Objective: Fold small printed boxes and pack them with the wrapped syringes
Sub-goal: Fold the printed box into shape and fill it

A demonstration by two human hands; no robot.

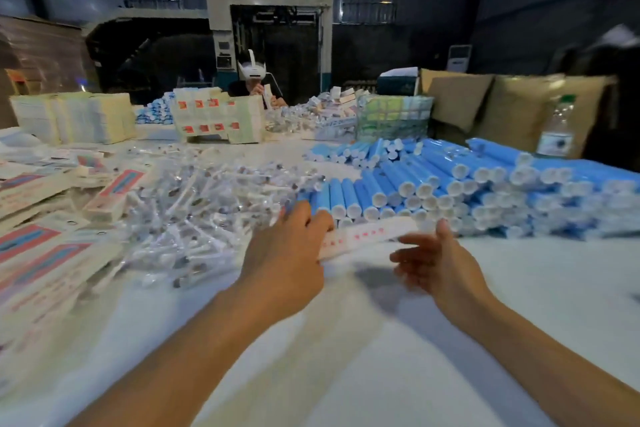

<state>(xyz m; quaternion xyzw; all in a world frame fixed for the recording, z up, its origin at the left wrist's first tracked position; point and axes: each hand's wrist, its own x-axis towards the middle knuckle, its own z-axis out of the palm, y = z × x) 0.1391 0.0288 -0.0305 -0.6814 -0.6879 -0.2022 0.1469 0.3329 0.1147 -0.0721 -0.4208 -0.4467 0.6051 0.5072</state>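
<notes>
At frame centre, the left hand (289,246) grips one end of a printed box (367,236) while the right hand (438,262), fingers loosely spread, touches its other end above the table (519,288).

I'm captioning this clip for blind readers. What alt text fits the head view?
A person's left hand grips one end of a small printed box above a white table, while the right hand reaches, open, for the other end. A heap of wrapped syringes lies to the left, stacked blue tubes to the right, and another person sits opposite.
</notes>
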